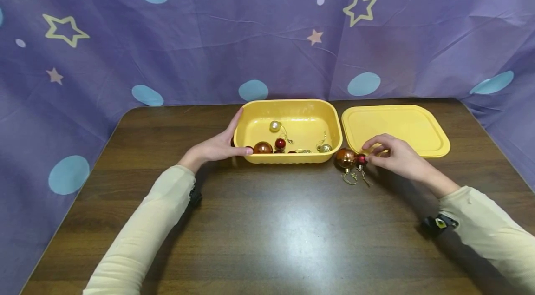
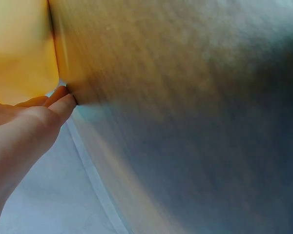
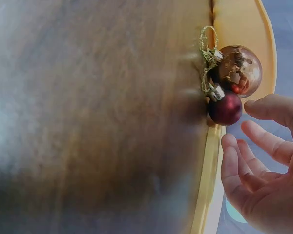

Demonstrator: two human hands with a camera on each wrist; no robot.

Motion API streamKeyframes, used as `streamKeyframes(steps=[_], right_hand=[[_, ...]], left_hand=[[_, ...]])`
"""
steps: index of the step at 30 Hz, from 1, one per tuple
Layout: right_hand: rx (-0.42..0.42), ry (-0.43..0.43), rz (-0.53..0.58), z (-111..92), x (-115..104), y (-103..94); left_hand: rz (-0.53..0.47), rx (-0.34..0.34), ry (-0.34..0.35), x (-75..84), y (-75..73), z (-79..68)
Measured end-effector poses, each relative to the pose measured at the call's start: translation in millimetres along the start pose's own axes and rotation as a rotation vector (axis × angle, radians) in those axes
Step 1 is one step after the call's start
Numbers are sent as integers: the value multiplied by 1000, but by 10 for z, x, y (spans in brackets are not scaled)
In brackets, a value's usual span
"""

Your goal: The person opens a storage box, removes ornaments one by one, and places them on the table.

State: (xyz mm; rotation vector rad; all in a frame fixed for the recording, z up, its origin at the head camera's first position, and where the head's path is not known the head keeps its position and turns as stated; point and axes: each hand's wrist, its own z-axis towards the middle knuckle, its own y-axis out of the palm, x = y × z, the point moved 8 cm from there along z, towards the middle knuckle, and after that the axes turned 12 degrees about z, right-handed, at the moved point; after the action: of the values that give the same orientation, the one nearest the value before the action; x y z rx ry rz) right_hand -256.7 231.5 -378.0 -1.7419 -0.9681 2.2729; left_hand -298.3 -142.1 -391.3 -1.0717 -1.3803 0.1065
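My left hand (image 1: 217, 145) grips the left end of a yellow plastic box (image 1: 292, 159), thumb over the near rim and fingers along the outer wall. Inside lie several Christmas baubles: a pale gold one (image 1: 274, 126), a red one (image 1: 280, 143), a copper one (image 1: 263, 147) and a glittery gold one (image 1: 325, 148). The front wall partly hides others. Right of the box, a shiny copper bauble (image 1: 346, 158) and a small dark red bauble (image 3: 225, 108) touch, gold cords trailing. My right hand (image 1: 394, 155) is beside the red one, fingers parted and loosely bent in the right wrist view, holding nothing.
A yellow lid (image 1: 394, 125) lies flat on the brown wooden table (image 1: 259, 234), right of the box. Behind the table's far edge hangs a purple curtain (image 1: 259, 44) with stars and blue spots.
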Motion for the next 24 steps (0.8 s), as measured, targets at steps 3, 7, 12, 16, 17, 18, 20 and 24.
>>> streamKeyframes(steps=[3,7,12,16,17,18,20,24], right_hand=[[14,-3,4,10,3,-44],[39,4,12,33,-16,-117],[71,27,13,83,-96,-157],[75,11,42,165,-196,-95],[75,3,52,189,-231,-73],[74,-7,61,215,-263,-48],[75,-31,86,268,-347,0],[66,-104,111,390,-517,101]], left_hand=[[4,2,-4,-2,-2,5],[5,2,-7,-4,-5,8],[16,3,-5,-15,-11,14],[0,7,13,-2,-15,14],[-7,6,18,5,-13,12],[-13,5,21,9,-12,12],[-24,3,20,8,-6,14],[-22,-3,14,2,1,11]])
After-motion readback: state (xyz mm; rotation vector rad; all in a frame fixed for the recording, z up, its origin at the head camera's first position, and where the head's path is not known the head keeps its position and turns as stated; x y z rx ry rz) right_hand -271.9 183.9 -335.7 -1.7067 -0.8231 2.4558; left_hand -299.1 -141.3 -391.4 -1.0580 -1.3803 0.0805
